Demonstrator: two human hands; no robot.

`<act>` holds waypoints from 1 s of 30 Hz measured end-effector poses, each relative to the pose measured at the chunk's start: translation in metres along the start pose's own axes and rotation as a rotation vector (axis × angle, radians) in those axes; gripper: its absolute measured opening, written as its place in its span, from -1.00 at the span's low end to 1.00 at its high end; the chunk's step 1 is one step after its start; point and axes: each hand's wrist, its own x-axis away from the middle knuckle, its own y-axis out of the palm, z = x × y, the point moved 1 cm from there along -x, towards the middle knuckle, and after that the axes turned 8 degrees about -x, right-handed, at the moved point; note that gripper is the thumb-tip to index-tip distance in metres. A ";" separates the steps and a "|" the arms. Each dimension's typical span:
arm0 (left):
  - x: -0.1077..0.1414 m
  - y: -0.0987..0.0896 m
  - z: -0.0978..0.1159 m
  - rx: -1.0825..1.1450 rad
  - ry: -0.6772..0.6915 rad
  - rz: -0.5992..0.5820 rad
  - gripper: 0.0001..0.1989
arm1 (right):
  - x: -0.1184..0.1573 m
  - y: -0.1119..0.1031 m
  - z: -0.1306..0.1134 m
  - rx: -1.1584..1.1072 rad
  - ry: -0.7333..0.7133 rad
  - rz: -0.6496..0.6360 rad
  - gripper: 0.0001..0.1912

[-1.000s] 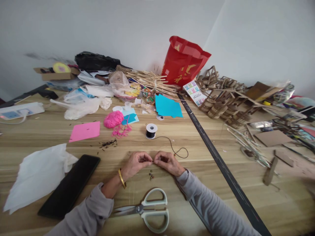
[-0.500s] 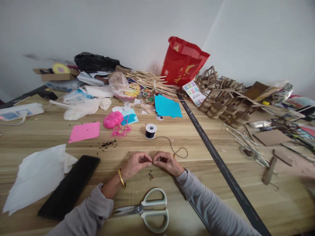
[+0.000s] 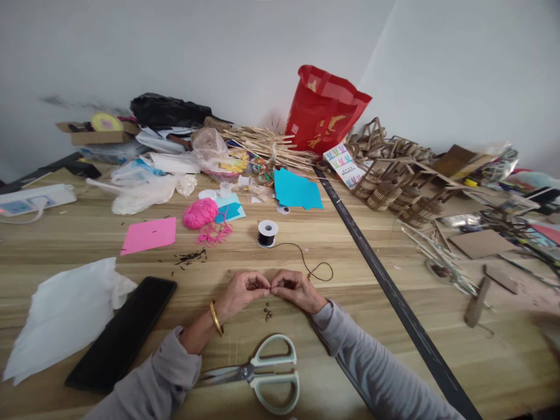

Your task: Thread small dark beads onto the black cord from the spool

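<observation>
My left hand [image 3: 242, 293] and my right hand [image 3: 300, 290] meet fingertip to fingertip over the table, each closed in a pinch. A tiny reddish speck shows where the fingertips touch, too small to name. Thin black cord [image 3: 301, 252] runs from a white-rimmed spool [image 3: 267, 233], curls in a loop and goes in behind my right hand, with a small bead on it near the knuckles. Just below the hands lie several small brown beads [image 3: 268, 314]. Closer to me rest scissors [image 3: 249, 371] with pale handles, blades pointing left.
Left of my hands are a black phone-like slab [image 3: 122, 332], white tissue [image 3: 65, 315], a pink sheet [image 3: 147, 235] and short black pieces [image 3: 191, 256]. Pink yarn [image 3: 200, 213] and blue paper [image 3: 297, 188] lie farther back. A red bag [image 3: 326, 111] and small woven baskets [image 3: 385, 192] stand behind.
Almost nothing differs. Both hands keep the same pinch at the same spot, and the whole view has shifted very slightly.
</observation>
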 end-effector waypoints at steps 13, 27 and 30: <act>0.001 0.000 0.003 -0.039 -0.006 0.030 -0.90 | 0.000 0.002 -0.004 -0.075 0.049 0.004 -0.76; 0.000 -0.001 0.000 -0.105 0.003 0.018 -0.85 | 0.000 0.002 -0.003 -0.078 0.036 -0.006 -0.76; 0.000 -0.001 0.000 -0.123 0.017 0.018 -0.85 | 0.001 0.002 -0.003 -0.083 0.045 -0.013 -0.75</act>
